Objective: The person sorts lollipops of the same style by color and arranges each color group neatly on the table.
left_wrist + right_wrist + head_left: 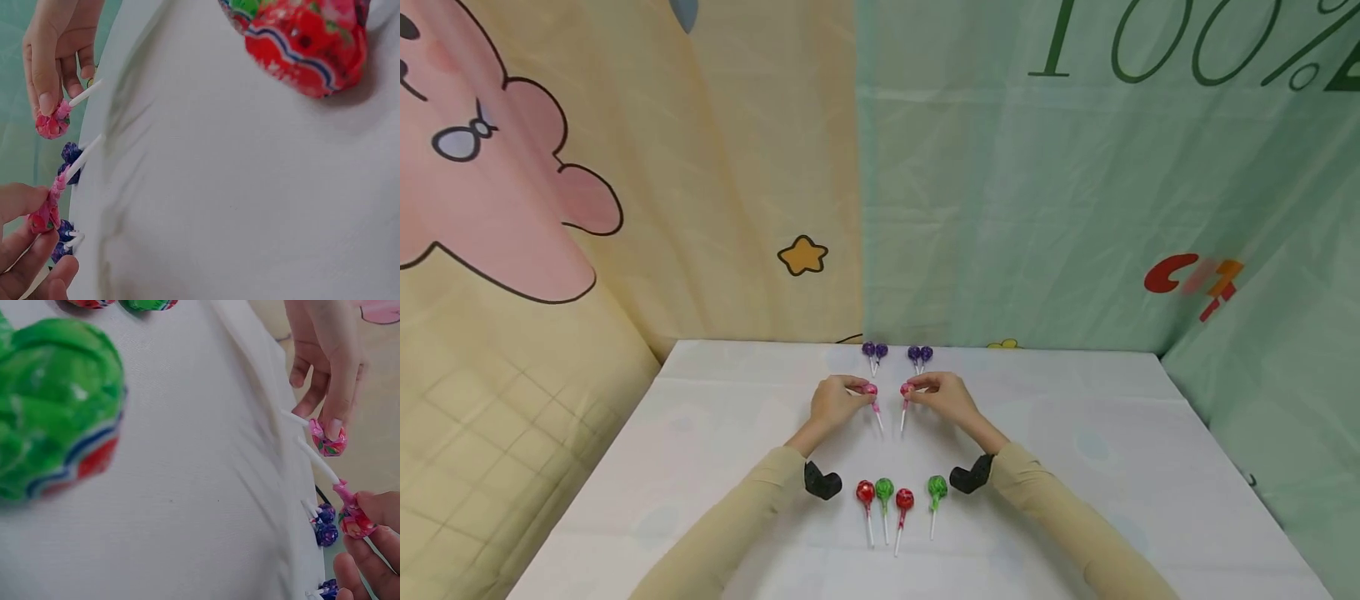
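Both hands (837, 404) (951, 398) pinch pink lollipops (872, 389) (906, 389) | white table (1060, 408) | printed curtains (737, 208) behind, yellow and green

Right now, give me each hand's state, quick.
Left hand: closed, pinching one pink lollipop by its wrapped head.
Right hand: closed, pinching the other pink lollipop likewise.

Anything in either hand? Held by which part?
Left hand: left pink lollipop, pinched by its wrapped head. Right hand: right pink lollipop, also by its head.

A seemingly draped white table (1045, 400) bears lollipops (866, 492).
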Motion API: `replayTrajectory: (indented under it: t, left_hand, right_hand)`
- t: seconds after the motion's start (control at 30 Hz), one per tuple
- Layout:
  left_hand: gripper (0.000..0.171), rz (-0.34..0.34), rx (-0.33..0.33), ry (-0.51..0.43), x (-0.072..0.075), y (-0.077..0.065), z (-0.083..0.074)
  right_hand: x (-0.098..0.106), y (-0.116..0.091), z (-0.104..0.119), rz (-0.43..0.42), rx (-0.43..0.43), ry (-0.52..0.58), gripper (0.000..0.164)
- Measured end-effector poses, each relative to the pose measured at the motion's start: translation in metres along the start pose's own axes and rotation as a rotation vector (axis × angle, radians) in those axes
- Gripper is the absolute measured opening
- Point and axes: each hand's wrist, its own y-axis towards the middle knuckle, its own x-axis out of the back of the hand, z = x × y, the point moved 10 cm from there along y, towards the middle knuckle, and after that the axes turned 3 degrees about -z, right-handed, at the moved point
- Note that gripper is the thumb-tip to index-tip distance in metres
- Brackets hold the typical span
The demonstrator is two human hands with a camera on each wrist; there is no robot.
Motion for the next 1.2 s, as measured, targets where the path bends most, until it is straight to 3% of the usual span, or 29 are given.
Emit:
replayTrajectory:
  t: [0.27,0.67,1.2]
  left_hand:
    - [0.028,-0.014,0.002,-0.003,0.003,0.017,0.009]
    - [0.025,0.04,0.032,0.024,-0.004,0.036,0.017]
    - [0.024,0.085,0.058,0.055,-0.013,0.045,0.025]
  right_hand:
    - [-0.01,0.019,0.005,0.003,0.024,0.006,0.026]
    - [-0.025,0.045,0.002,0.011,0.03,0.042,0.025]
    - [-0.041,0.052,0.004,0.025,0.0,-0.007,0.026]
